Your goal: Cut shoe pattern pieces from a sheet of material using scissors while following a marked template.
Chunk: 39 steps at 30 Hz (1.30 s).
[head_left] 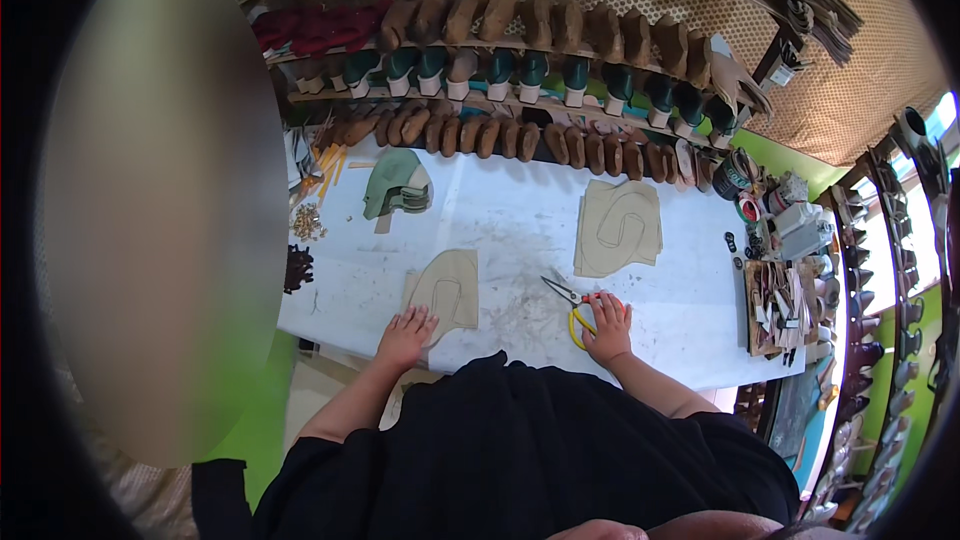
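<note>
My left hand [406, 336] lies flat, fingers stretched out, on the lower left part of a beige sheet of material [461, 290] with a curved outline drawn on it. To the right, my right hand [607, 328] is over the handles of a pair of scissors [566, 292], fingers round one handle. The other handle, a yellow loop, shows left of the hand. The blades stand apart and point to the far left. Part of the grip is hidden under my fingers. Beyond the scissors, a stack of beige sheets [640, 225] with a similar curved outline rests on the table.
Green cut pieces [395, 183] lie at the far left of the white table [510, 190], near small gold-coloured bits [308, 222]. A tray of tools [778, 307] and several containers [800, 220] line the right side. Shelves of shoe lasts [480, 137] stand behind.
</note>
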Each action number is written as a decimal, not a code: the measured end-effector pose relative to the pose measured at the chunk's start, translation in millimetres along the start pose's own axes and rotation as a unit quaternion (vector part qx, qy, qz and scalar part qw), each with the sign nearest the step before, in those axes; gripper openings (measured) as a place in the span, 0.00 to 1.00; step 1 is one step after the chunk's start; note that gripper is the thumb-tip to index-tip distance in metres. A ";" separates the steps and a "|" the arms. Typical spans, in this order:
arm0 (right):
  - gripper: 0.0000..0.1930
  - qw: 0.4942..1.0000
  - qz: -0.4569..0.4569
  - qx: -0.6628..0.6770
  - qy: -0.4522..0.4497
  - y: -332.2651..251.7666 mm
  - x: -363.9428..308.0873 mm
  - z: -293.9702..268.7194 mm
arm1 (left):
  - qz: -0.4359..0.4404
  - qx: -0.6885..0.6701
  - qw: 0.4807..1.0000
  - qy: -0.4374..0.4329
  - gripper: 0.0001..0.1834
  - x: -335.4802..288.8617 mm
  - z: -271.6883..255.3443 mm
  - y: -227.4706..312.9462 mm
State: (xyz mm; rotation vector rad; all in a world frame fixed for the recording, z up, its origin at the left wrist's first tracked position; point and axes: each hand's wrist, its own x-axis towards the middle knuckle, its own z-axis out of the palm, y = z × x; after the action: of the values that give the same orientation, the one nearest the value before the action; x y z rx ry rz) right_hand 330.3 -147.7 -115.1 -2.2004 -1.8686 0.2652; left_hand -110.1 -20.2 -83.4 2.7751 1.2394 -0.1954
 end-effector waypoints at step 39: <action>0.40 0.999 0.025 -0.011 -0.016 -5.0 -0.3 -2.0 | 0.064 -0.070 0.994 -0.061 0.33 96.2 21.6 42.8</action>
State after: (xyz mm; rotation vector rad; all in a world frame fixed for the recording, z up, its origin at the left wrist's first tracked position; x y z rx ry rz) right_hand 326.2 -147.3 -111.7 -2.2734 -1.8436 0.2921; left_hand -16.2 18.9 -118.2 2.6670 1.0027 -0.2541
